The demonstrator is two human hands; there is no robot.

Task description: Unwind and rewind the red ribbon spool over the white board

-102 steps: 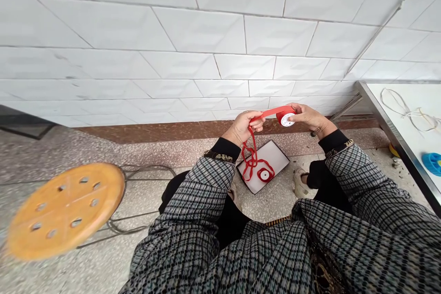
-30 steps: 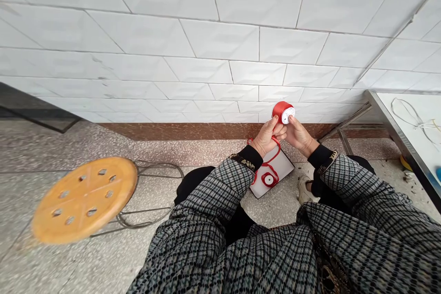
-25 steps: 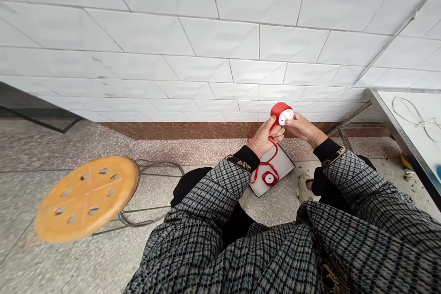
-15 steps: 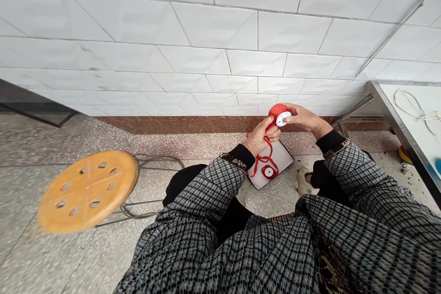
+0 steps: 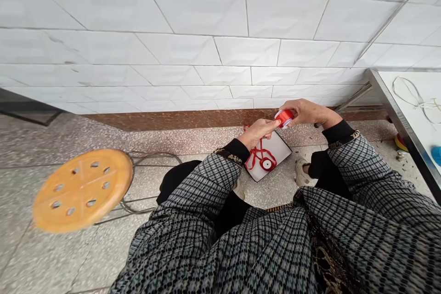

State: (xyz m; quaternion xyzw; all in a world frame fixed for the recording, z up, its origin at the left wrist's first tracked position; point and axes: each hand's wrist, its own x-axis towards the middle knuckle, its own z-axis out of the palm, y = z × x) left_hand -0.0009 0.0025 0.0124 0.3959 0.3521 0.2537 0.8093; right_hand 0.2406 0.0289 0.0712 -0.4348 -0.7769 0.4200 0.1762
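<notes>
My right hand (image 5: 306, 111) grips a red ribbon spool (image 5: 285, 117) held in front of me above my knees. My left hand (image 5: 258, 130) pinches the red ribbon (image 5: 255, 156) right beside that spool, fingers closed on the strand. The loose ribbon hangs down from my left hand in tangled loops. It leads to a second small red spool (image 5: 266, 164) lying on a white box lid (image 5: 280, 150) on the floor between my feet.
An orange round stool (image 5: 81, 189) with holes stands on the speckled floor at my left. A metal-edged white table (image 5: 409, 115) with a cord and a blue object (image 5: 436, 155) is at the right. A white tiled wall rises ahead.
Both hands have lowered with the spool. The spool has turned from its white label facing me to edge-on, and my left hand has kept its pinch on the ribbon.
</notes>
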